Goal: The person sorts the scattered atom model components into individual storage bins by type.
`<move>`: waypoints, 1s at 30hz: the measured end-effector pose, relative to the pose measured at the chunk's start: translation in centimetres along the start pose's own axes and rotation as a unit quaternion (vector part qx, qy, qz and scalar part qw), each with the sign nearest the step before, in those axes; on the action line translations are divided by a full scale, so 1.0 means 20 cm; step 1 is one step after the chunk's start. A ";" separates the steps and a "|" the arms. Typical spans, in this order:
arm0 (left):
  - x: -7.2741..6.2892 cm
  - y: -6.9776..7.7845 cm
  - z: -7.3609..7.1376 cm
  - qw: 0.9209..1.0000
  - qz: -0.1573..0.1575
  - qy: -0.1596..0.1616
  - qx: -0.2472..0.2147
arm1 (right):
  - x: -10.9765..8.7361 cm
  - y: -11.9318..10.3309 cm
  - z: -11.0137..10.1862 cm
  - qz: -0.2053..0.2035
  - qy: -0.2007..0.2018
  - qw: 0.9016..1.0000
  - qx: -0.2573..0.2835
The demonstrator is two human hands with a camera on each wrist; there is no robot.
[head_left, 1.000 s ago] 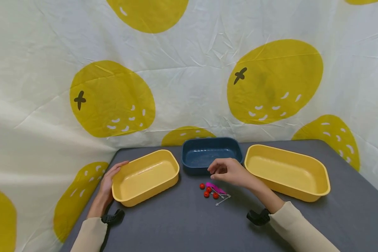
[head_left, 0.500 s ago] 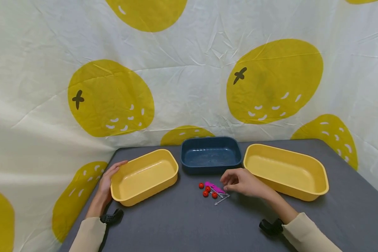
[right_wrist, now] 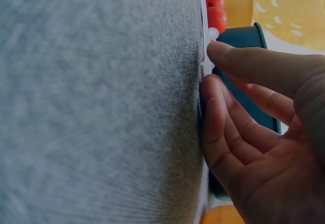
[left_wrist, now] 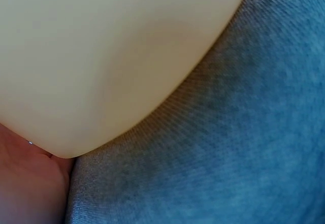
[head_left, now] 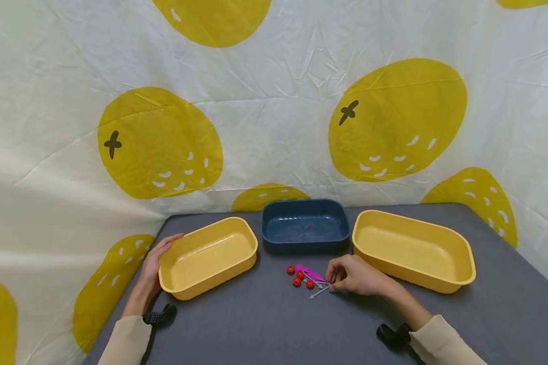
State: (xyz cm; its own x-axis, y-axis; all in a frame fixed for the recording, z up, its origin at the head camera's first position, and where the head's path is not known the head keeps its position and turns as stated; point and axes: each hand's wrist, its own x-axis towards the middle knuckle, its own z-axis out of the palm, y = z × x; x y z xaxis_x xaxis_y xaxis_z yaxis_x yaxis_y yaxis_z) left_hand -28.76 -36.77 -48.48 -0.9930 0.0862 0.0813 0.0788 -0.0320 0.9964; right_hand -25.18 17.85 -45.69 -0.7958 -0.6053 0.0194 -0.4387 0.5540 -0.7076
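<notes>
My right hand [head_left: 358, 275] is low over the table, thumb and forefinger pinching the near-right end of a thin grey plastic rod [head_left: 320, 292]. In the right wrist view the pale rod [right_wrist: 204, 10] runs up from between the fingertips, with red beads [right_wrist: 217, 19] just beyond. Beside it lie a magenta plastic piece [head_left: 311, 272], more grey rods and several red beads [head_left: 297, 282]. My left hand [head_left: 151, 263] rests along the outer left side of a yellow bin [head_left: 210, 276], its fingers extended towards the back rim. The left wrist view shows the bin's wall [left_wrist: 117, 71] covering most of that hand.
A dark blue bin [head_left: 306, 247] stands at the back middle. Right of it, close by, is a second yellow bin [head_left: 415, 278]. The grey cloth-covered table [head_left: 255, 329] ends against a hanging curtain [head_left: 274, 137] printed with yellow fruit.
My right hand has come down from in front of the blue bin, moving right and nearer, to the rod's end. The left hand stays at the yellow bin.
</notes>
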 end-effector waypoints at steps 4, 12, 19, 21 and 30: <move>0.00 0.00 0.00 1.000 0.000 -0.004 -0.003 | -0.01 0.00 0.00 -0.008 -0.001 1.000 -0.006; -0.01 0.00 -0.01 1.000 0.012 -0.013 -0.001 | 0.00 0.00 0.02 -0.022 0.000 1.000 -0.017; -0.01 0.00 0.00 1.000 0.010 -0.011 0.004 | 0.00 0.00 0.01 -0.014 -0.007 1.000 -0.015; -0.01 0.00 0.01 1.000 0.009 -0.010 0.005 | 0.00 0.00 0.01 -0.011 -0.009 1.000 -0.014; 0.00 0.00 0.00 1.000 0.011 -0.013 0.002 | 0.00 0.00 0.01 -0.009 -0.016 1.000 -0.007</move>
State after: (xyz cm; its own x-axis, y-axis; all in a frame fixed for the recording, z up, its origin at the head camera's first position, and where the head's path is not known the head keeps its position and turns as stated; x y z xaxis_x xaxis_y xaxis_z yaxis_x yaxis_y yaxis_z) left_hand -28.71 -36.88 -48.46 -0.9884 0.1107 0.1040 0.1012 -0.0310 0.9944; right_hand -25.19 17.74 -45.87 -0.7741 -0.6330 0.0103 -0.4595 0.5507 -0.6969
